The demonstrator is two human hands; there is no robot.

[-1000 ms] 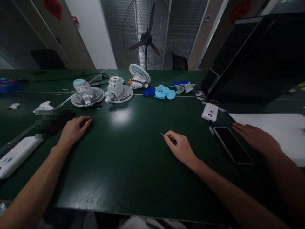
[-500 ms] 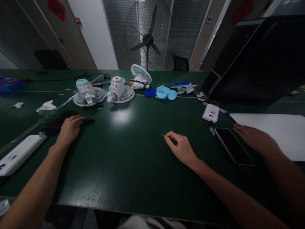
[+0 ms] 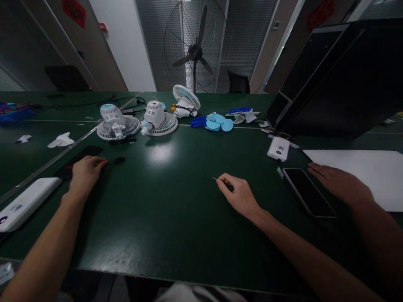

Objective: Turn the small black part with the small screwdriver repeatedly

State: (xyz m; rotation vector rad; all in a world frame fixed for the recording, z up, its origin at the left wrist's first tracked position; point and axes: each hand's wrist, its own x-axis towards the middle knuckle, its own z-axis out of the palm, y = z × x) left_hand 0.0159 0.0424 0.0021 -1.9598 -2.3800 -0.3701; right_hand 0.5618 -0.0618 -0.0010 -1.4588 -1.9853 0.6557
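Note:
My right hand (image 3: 237,191) rests on the green table, thumb and forefinger pinched around a thin pale pin (image 3: 214,178) whose tip points left. Farther left, my left hand (image 3: 86,170) lies by the edge of a dark phone (image 3: 71,165), with thumb and fingertips pressed together; whatever is between them, if anything, cannot be made out. A small black object (image 3: 119,160) sits just right of those fingertips, apart from them. Near my left forearm is a white power bank (image 3: 28,203).
Three small white fans (image 3: 162,121) stand or lie along the back, beside light-blue fan blades (image 3: 219,122) and blue gloves (image 3: 198,121). On the right are a large black screen (image 3: 346,84), a small white power bank (image 3: 278,149), another phone (image 3: 308,191) and another person's hand (image 3: 341,182).
My left hand has drawn back to the left, uncovering the small black object, and its fingers have come together. My right hand holds the pin in nearly the same place.

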